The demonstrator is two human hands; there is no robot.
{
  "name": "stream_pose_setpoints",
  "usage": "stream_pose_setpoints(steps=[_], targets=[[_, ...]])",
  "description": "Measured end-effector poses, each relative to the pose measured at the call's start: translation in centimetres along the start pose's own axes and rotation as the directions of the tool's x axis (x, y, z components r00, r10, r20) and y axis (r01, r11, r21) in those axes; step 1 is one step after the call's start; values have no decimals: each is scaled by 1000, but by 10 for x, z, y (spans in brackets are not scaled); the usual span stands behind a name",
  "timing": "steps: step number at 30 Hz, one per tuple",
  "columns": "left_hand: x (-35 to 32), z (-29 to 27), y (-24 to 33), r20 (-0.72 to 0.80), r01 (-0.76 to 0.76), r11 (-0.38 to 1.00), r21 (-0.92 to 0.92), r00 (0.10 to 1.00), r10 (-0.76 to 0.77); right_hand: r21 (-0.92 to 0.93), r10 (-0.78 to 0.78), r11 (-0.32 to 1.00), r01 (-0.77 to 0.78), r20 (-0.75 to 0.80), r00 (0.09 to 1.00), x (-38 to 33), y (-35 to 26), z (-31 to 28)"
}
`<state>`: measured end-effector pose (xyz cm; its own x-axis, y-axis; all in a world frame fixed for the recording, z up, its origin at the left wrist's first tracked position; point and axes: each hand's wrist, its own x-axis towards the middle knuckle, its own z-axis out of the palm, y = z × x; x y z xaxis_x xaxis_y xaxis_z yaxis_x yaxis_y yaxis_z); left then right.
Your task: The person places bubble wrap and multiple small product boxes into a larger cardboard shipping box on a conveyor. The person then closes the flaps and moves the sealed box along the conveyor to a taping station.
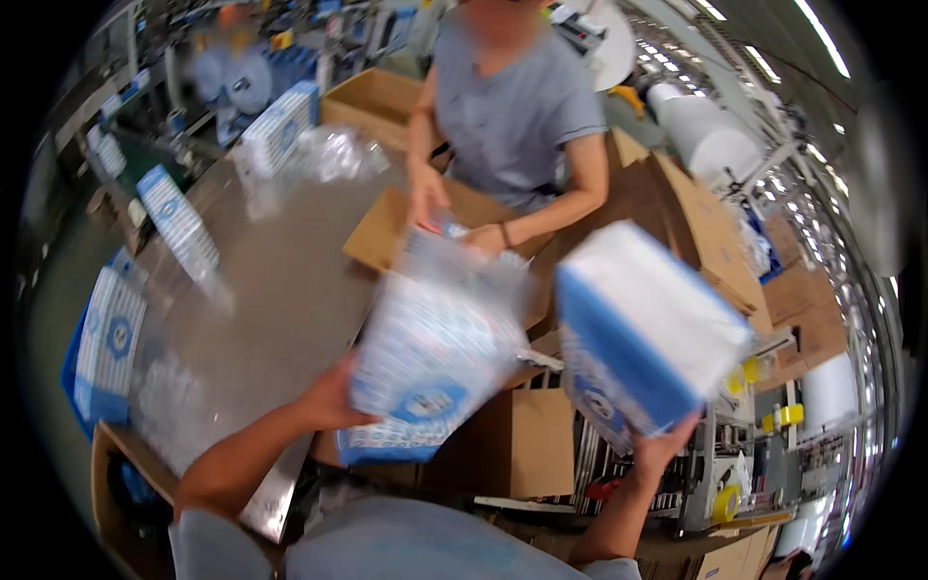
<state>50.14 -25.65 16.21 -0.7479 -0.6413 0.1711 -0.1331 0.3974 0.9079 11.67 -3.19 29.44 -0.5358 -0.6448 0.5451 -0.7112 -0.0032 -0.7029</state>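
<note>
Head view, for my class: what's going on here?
The person's left-hand grip holds a blue-and-white pack by its lower left side, and the right-hand grip holds a second pack near its lower end. A co-worker is opposite, by an open carton, arms reaching toward the first pack; blur hides whether they touch it. Other packs are along the edges of the grey table.
</note>
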Motion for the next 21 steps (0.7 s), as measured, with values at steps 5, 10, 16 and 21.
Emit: stream_pose_setpoints(steps=[5,10,16,21], targets=[[-25,112,-65,661,-261,850,458,740,-128,-106,-2,991,80,588,809,-46,10,80],[-25,147,-97,809,-123,835,537,354,-468,-157,-53,924,350,851,522,-147,66,209],[-71,50,-36,320,241,922,302,886,-337,-262,179,873,411,957,230,-260,209,300],[-188,-65,-27,-576,707,610,358,681,-452,-104,351,760,642,896,-271,-220,215,344]])
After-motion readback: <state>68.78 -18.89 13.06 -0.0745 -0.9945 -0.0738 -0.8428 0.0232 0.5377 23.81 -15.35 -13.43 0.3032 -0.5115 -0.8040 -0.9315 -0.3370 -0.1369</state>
